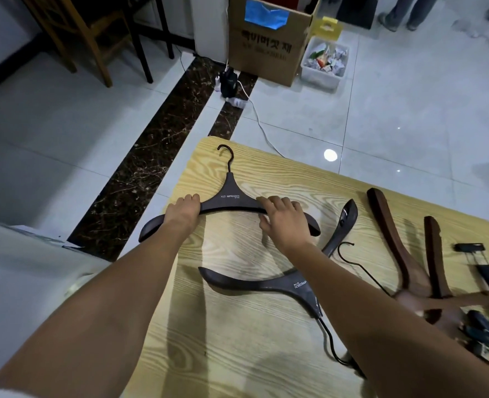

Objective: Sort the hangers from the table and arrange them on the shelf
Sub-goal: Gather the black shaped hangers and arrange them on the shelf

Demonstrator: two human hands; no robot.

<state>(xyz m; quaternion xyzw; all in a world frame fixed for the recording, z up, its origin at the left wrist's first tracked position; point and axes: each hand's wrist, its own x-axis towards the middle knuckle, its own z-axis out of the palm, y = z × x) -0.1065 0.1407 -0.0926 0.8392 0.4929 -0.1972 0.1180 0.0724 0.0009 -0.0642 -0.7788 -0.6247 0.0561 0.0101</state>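
A: Progress?
B: Early. Surface point(237, 349) carries all hangers we see; shelf out of view. Brown hangers point(389, 231), near hanger point(280, 284) untouched.
A: Hands?
B: We grip the far hanger point(232, 198), flat on the surface: left hand point(184, 209), right hand point(284, 216), one arm each.

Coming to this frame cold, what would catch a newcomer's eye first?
The left hand and right hand grip a dark hanger by its two arms near the far left corner of the table, hook pointing away. A second hanger of the same kind lies nearer, partly under the right forearm, and brown wooden hangers crowd the table's right edge. Beyond, a cardboard box stands on the floor.
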